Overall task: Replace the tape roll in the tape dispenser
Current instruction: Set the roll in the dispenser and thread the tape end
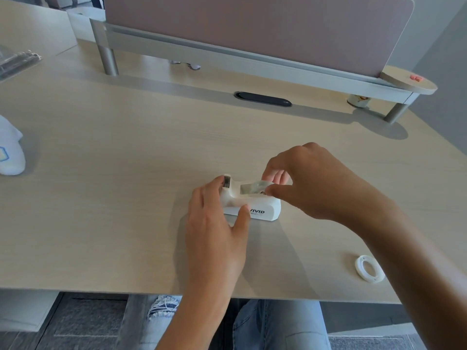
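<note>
A white tape dispenser point(267, 208) stands on the wooden desk point(126, 160), its cutter end pointing left. My left hand point(214, 223) grips the cutter end, thumb on the near side wall. My right hand point(303, 180) pinches a clear tape roll point(252, 186) that sits in the dispenser's cradle, fingers on both sides of it. A white empty tape core point(367, 269) lies flat on the desk at the near right, apart from both hands.
A raised shelf with a pink divider panel point(252, 29) runs along the back on metal legs. A black cable slot point(262, 98) lies in the desk. A white cloth object point(10, 150) is at the left edge, a small cup point(357, 101) under the shelf's right end.
</note>
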